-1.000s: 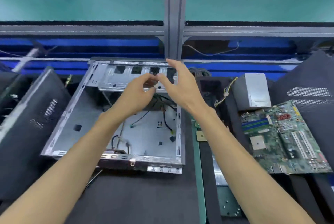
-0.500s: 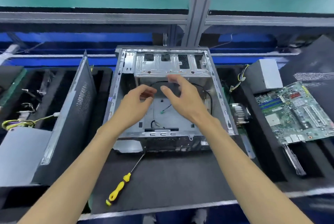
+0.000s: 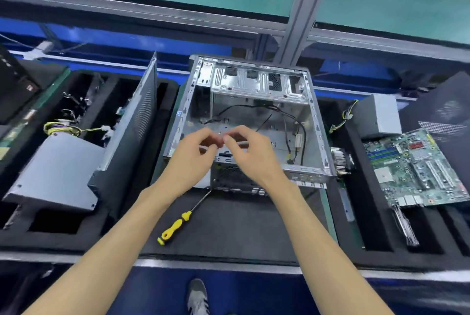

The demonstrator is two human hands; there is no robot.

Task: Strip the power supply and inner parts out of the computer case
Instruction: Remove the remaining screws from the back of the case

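Computer case (image 3: 188, 101) open-topped — both hands (image 3: 193, 154) (image 3: 251, 154) over its near edge.

My arms are bare from the fingers all the way back to the lower edge of the view: no sleeves, no gloves, no watch or strap on either wrist. My left hand (image 3: 194, 155) carries no ring, and neither does my right hand (image 3: 250, 155); the nails on my fingers (image 3: 230, 139) are short and unpainted as far as I can tell. Far behind my fingers, down between my two forearms, I can see one of my shoes (image 3: 197, 298): a grey sneaker with pale stripes across its side and a darker toe. Its laces are too blurred to make out.
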